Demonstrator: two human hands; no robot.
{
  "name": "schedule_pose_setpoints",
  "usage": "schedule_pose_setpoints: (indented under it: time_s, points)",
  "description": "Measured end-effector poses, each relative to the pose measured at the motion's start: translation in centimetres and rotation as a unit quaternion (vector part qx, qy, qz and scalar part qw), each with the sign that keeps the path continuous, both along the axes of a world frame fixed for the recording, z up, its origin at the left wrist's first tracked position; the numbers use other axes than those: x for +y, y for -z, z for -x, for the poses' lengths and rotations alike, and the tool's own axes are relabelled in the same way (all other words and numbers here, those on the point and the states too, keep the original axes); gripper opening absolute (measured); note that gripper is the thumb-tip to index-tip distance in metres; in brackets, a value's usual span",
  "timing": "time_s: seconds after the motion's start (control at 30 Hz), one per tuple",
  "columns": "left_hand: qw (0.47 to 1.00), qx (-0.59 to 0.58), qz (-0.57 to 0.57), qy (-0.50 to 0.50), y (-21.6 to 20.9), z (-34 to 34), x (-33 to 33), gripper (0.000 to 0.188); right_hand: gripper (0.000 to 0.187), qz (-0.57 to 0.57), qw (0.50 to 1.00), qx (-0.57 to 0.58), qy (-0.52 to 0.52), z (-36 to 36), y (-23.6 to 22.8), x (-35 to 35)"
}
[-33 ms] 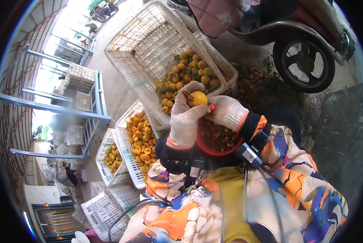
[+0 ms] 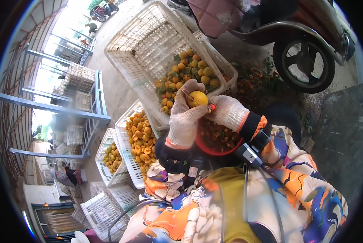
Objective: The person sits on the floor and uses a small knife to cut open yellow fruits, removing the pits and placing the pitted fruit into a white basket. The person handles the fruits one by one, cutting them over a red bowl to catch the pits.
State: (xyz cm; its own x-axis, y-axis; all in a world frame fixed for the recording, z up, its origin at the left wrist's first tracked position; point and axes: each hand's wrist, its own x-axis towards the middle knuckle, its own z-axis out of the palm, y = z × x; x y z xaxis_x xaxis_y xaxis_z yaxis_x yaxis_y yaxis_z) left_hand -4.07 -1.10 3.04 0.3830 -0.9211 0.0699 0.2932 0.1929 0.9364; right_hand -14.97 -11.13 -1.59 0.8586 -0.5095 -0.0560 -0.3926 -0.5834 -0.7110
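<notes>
Patterned sleeves (image 2: 288, 158) are filling the near edge. The gloved left grip (image 2: 183, 119) is curling firmly round a yellow fruit (image 2: 198, 98), holding it between the person and the big crate. The gloved right grip (image 2: 229, 112) is closing on a small red piece (image 2: 212, 107), too small to identify, just beside the fruit. Below, a red tub (image 2: 220, 154) is holding brownish scraps. Ahead, the big crate (image 2: 143, 38) is tilting, whole fruits (image 2: 185, 67) gathering at its near end. To the left, a white crate (image 2: 124, 148) is bearing halved fruits (image 2: 141, 139), another (image 2: 100, 160) is carrying more fruit, and both are standing on a grey concrete floor (image 2: 110, 95). Scraps (image 2: 252, 83) are littering the ground towards a scooter (image 2: 304, 60). Farther left, a blue metal frame (image 2: 54, 105) is standing before stacked crates (image 2: 79, 77), a person (image 2: 70, 176) is bending low, and ribbed sheeting (image 2: 11, 121) is walling the place. A motorbike (image 2: 101, 13) is standing far off in bright light.
</notes>
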Motion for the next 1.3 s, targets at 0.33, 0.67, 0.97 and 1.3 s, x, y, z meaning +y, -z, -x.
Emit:
schedule_pose_setpoints:
  time_s: [0.33, 0.67, 0.97, 1.3]
  points:
    - [0.999, 0.012, -0.048, -0.005, 1.1, -1.1, 1.4, 0.060, 0.030, -0.018, 1.000, 0.008, 0.003, -0.2, -0.2, 0.7]
    - [0.995, 0.041, -0.090, -0.031, 2.2, 0.0, 0.2, 0.057, 0.032, -0.003, 0.977, -0.177, 0.119, 1.1, -0.5, 1.7]
    - [0.992, 0.075, -0.084, -0.063, 2.4, 0.4, -0.2, 0.053, 0.033, -0.064, 0.988, -0.097, 0.096, -0.6, 1.3, 1.1]
    - [0.989, 0.067, -0.124, 0.044, 1.0, -2.0, 0.2, 0.056, 0.029, -0.036, 0.990, -0.074, 0.111, 1.1, -1.4, 1.0]
